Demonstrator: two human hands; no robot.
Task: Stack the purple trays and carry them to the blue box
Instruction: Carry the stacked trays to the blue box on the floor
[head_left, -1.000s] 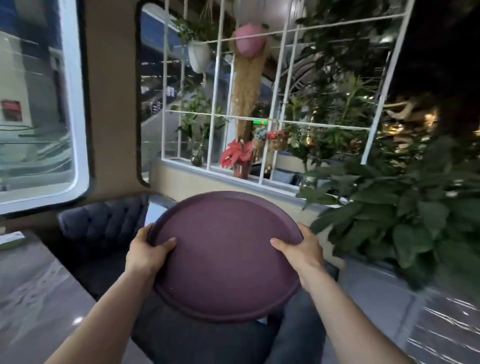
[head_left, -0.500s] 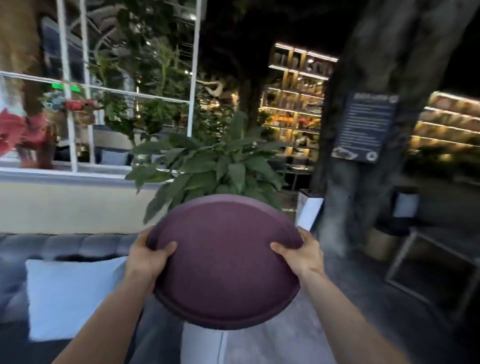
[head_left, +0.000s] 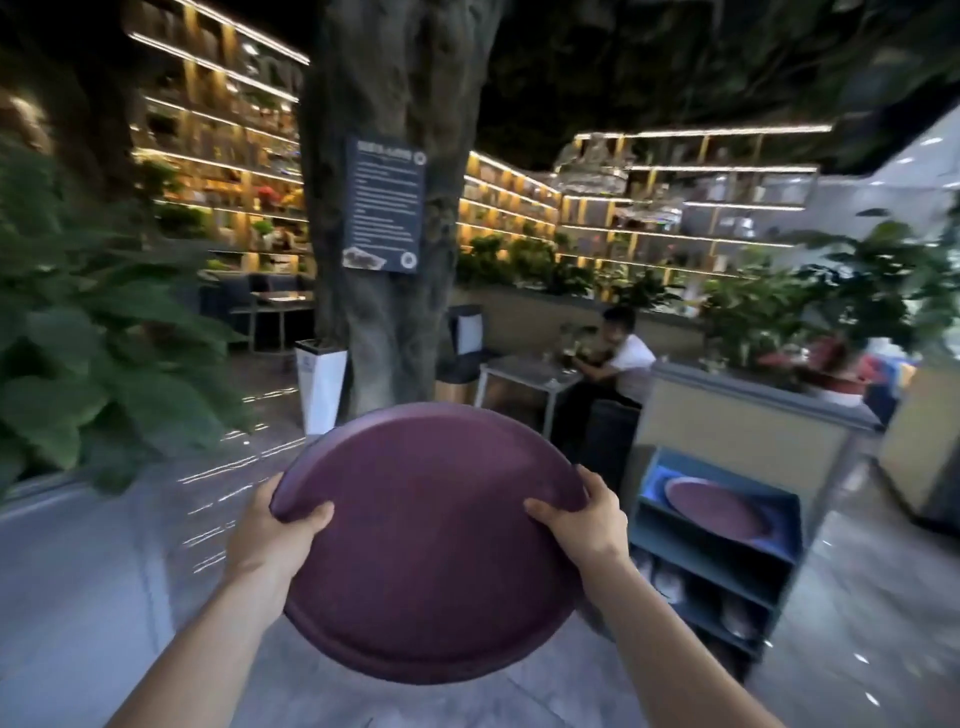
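both hands, left hand (head_left: 270, 540) and right hand (head_left: 587, 525), clamp the purple trays (head_left: 431, 545) at opposite rims, chest-high; the blue box (head_left: 727, 514) waits ahead right: carry level, thumbs on top.

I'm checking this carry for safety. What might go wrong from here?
The purple tray is held only at its rim by the left hand and right hand, so it might slip. It also hides the floor just ahead, near the tree trunk. The blue shelf unit already holds a tray, so clearance may be tight.
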